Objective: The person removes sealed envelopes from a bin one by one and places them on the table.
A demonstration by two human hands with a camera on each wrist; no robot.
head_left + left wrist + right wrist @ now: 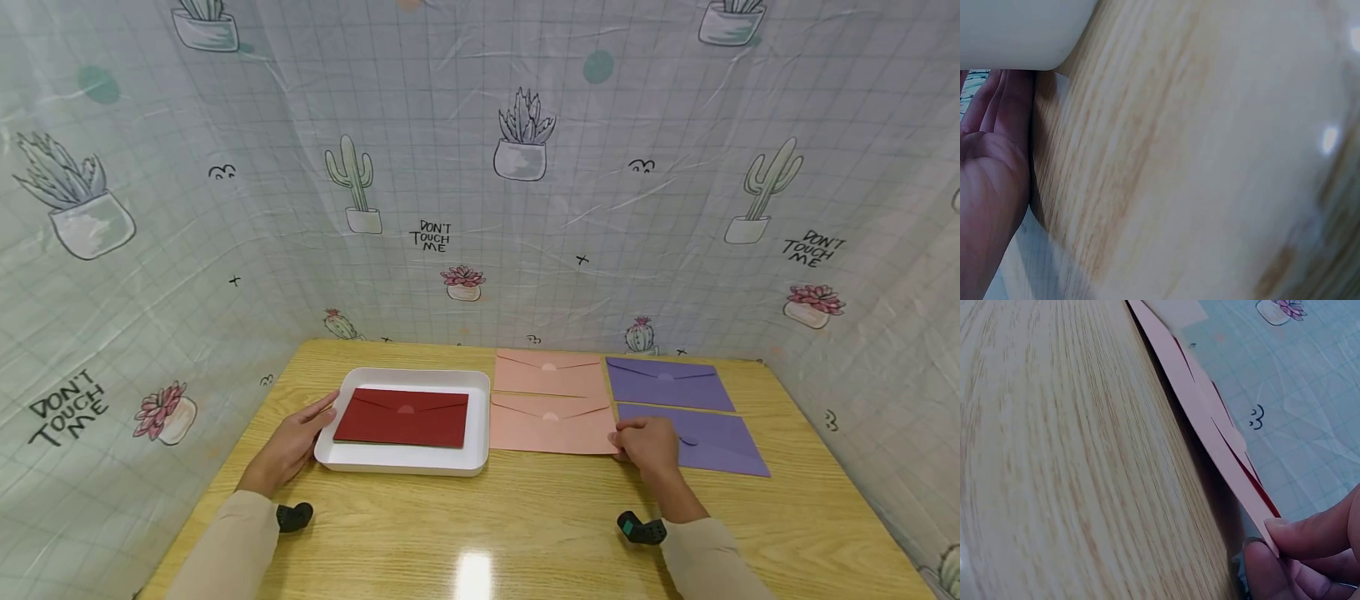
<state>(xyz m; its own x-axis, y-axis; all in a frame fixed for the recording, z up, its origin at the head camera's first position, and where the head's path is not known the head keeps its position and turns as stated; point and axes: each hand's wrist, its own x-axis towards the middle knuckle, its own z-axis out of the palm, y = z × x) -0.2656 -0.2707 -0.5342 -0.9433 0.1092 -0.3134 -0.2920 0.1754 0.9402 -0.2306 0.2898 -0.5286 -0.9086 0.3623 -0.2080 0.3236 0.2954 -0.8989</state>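
Note:
A red envelope (405, 423) lies flap side up inside a white rectangular tray (480, 462). My left hand (291, 442) rests against the tray's left side, fingers extended along it; in the left wrist view the fingertips are hidden behind the tray's wall (1016, 37). Between thumb and fingers, my right hand (648, 446) pinches the near right corner of the front pink envelope (551, 429). The right wrist view shows that pink envelope (1200, 425) edge on, slightly raised off the table near the pinching thumb (1310, 534).
Behind the pinched envelope lies another pink envelope (547, 379). To the right are a back purple envelope (667, 392) and a front purple envelope (723, 446), partly covered by the right hand. A cactus-print curtain (517, 250) encloses the wooden table (555, 525).

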